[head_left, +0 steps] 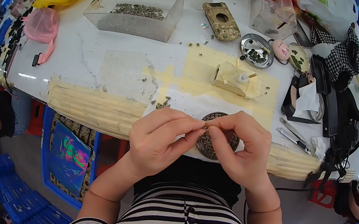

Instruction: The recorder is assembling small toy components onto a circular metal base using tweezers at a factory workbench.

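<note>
My left hand (159,138) and my right hand (243,145) meet fingertip to fingertip near the front edge of the table. Both thumbs and forefingers are pinched together on something too small to make out. Right below them is a round dark dish (215,114) full of tiny grey-brown pieces, partly covered by my fingers. A small scatter of similar pieces (161,104) lies on white paper beyond my left hand. Farther off, a small box wrapped in cream tape (234,80) carries a white nozzle with a thin stick.
A clear bin of small pieces (132,24) stands far left, with a pink mesh item (42,26) beside it. At right lie a steel dish of dark bits (257,50), a utility knife (296,140) and a black case (291,97). A blue-framed crate (68,160) is below the table.
</note>
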